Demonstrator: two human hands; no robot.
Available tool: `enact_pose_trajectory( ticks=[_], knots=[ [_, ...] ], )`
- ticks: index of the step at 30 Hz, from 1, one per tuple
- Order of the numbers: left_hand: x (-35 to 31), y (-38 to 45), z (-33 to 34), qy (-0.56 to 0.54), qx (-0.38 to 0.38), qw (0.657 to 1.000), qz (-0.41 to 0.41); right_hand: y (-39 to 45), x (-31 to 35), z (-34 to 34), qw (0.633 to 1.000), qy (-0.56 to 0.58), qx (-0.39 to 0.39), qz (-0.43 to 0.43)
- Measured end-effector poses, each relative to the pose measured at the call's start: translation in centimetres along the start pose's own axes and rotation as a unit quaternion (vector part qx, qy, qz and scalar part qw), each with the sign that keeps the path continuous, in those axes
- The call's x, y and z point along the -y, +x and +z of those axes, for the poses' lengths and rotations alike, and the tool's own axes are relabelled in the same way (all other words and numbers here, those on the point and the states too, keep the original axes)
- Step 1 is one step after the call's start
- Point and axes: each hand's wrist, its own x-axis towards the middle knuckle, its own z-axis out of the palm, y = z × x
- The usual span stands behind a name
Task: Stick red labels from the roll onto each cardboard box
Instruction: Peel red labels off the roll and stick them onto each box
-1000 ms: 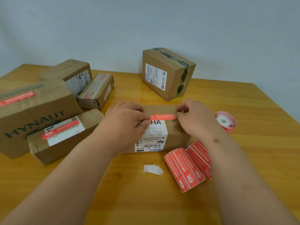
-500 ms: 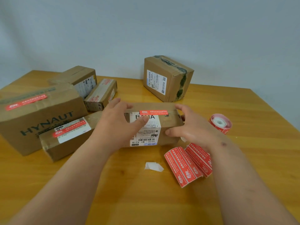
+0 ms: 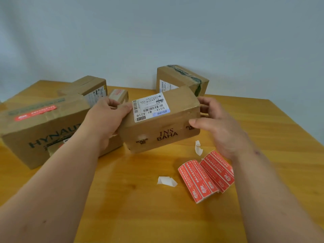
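Left hand [image 3: 107,118], right hand [image 3: 219,127], gripping box [image 3: 163,127]

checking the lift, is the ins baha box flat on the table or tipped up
Tipped up: the INS BAHA box is tilted, gripped by the left hand and right hand.

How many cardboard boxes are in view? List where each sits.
5, perhaps more hidden: the held box, the HYNAUT box at left, two behind it, one at the back; the left arm hides a possible sixth.
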Motion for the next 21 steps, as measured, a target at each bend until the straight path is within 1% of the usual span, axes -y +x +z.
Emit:
enact_pose_trajectory(
  ticks=[1, 3, 5, 6, 7, 9, 11, 13, 15, 18, 21],
  knots=[
    [-0.1, 0.2, -0.1, 0.003, -0.002, 1.000, -0.009, 0.1, -0.1, 0.1, 1.000, -0.029, -0.006, 0.006],
    [-0.3, 0.4, 0.0, -0.004, 0.001, 1.000, -0.021, 0.5, -0.3, 0.4, 0.996, -0.067, -0.055, 0.020],
    [-0.4, 0.4, 0.3, 0.003, 0.021, 0.999, -0.035, 1.1, -0.6, 0.8, 0.987, -0.118, -0.096, 0.044],
    [-0.3, 0.3, 0.5, 0.024, 0.034, 0.998, -0.036, 1.4, -0.7, 1.1, 0.981, -0.155, -0.104, 0.059],
    [-0.2, 0.2, 0.8, 0.054, 0.048, 0.997, -0.031, 1.6, -0.8, 1.4, 0.972, -0.196, -0.104, 0.073],
    [0.6, 0.3, 1.2, 0.155, 0.068, 0.986, -0.006, 2.2, -1.4, 1.8, 0.956, -0.267, -0.082, 0.094],
    [1.3, 0.5, 1.4, 0.289, 0.069, 0.954, 0.027, 2.4, -2.0, 2.0, 0.942, -0.317, -0.045, 0.100],
    [1.7, 0.5, 1.5, 0.381, 0.064, 0.921, 0.047, 2.2, -2.2, 1.9, 0.934, -0.341, -0.033, 0.102],
    [1.7, 0.3, 1.8, 0.413, 0.044, 0.907, 0.069, 1.9, -1.9, 1.3, 0.935, -0.338, -0.049, 0.096],
    [1.0, -0.7, 2.5, 0.417, 0.004, 0.901, 0.117, 1.1, -1.0, -0.1, 0.940, -0.320, -0.083, 0.085],
    [0.0, -2.9, 4.1, 0.394, 0.009, 0.901, 0.181, -0.2, -0.7, -1.3, 0.943, -0.313, -0.094, 0.067]
  ],
)
